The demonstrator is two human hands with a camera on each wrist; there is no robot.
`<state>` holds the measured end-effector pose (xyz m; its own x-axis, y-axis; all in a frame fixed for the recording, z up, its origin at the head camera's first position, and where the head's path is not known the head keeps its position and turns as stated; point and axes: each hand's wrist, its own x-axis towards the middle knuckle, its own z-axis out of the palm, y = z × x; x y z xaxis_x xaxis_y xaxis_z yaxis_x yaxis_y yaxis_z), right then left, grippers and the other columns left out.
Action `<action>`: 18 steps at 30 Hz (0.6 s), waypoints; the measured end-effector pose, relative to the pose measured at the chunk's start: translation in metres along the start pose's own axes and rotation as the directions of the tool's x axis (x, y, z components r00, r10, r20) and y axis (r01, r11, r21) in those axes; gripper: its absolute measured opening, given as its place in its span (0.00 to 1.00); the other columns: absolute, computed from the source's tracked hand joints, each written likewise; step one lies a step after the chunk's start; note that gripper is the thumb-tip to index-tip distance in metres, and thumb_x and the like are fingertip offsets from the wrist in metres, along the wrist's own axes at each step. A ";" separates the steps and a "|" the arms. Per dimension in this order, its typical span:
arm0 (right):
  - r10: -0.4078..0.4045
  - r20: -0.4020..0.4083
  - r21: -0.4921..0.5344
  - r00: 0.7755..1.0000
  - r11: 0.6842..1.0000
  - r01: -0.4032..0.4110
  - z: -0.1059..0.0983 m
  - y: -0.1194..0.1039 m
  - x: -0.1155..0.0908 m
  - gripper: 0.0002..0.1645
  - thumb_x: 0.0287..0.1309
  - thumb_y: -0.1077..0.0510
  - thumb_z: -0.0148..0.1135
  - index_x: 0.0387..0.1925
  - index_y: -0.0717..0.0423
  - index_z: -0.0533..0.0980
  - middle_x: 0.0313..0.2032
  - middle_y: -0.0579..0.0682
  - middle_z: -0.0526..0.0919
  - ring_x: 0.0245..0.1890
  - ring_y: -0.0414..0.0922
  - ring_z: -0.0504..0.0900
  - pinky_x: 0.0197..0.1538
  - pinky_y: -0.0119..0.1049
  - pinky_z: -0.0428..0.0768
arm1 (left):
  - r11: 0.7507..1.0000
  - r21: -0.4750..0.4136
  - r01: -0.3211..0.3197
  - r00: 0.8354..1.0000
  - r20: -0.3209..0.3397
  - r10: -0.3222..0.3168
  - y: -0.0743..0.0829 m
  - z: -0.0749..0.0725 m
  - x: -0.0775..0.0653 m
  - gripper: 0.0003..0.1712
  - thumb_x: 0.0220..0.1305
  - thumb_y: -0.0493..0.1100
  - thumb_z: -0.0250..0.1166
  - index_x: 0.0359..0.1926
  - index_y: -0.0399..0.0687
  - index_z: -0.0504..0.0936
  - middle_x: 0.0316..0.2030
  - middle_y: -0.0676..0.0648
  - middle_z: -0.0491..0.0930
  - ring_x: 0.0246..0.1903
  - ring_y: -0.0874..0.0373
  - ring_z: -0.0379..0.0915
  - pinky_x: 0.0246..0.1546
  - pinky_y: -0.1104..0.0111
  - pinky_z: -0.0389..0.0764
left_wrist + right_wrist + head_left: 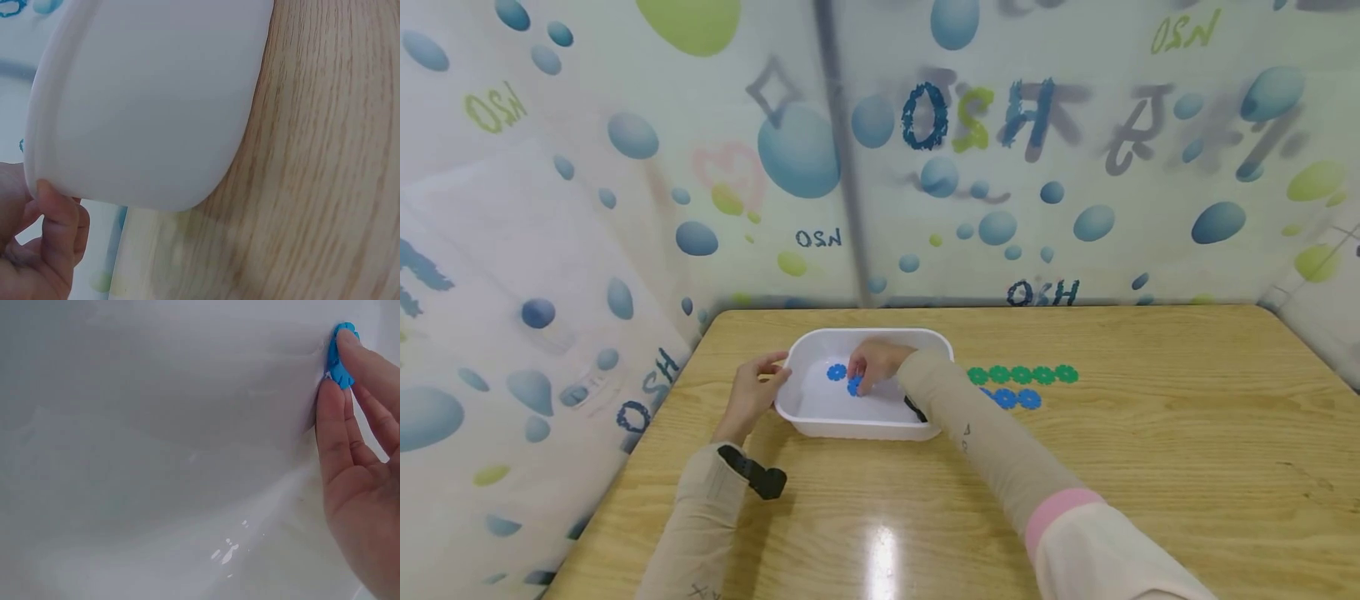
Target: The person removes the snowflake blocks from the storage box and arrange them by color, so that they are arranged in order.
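Observation:
A white plastic basin point(865, 430) sits on the wooden table. My left hand point(751, 395) holds its left end, the thumb and fingers at the rim; the left wrist view shows these fingers point(59, 219) against the basin's outer side. Inside the basin, my right hand point(880, 362) pinches a blue flower-shaped piece point(855, 386). Seen from the right wrist, the thumb lies on that piece point(341, 372), with fingers on its other side. Another blue flower-shaped piece point(837, 372) lies just left of it on the basin floor.
Right of the basin, green flower-shaped pieces point(1021, 375) form a row on the table point(1150, 467). A row of blue pieces point(1006, 399) lies in front of it, partly hidden by the right sleeve point(985, 433). A patterned curtain point(910, 208) hangs behind.

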<state>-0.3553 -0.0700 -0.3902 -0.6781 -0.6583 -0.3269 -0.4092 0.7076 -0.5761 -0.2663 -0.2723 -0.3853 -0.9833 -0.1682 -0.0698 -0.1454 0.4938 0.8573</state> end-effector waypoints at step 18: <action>0.001 -0.010 0.192 1.000 0.981 0.001 -0.020 0.000 -0.007 0.09 0.51 0.64 0.61 0.37 0.60 0.75 0.32 0.50 0.75 0.30 0.41 0.74 0.35 0.27 0.75 | 1.000 0.013 -0.017 1.000 -0.005 0.017 0.000 0.000 -0.001 0.22 0.61 0.38 0.56 0.57 0.41 0.69 0.43 0.39 0.68 0.31 0.54 0.70 0.19 0.71 0.75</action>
<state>-0.3633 -0.0602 -0.3730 -0.6847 -0.6550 -0.3195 -0.2852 0.6443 -0.7096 -0.2657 -0.2716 -0.3852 -0.9850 -0.1641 -0.0525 -0.1299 0.5075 0.8518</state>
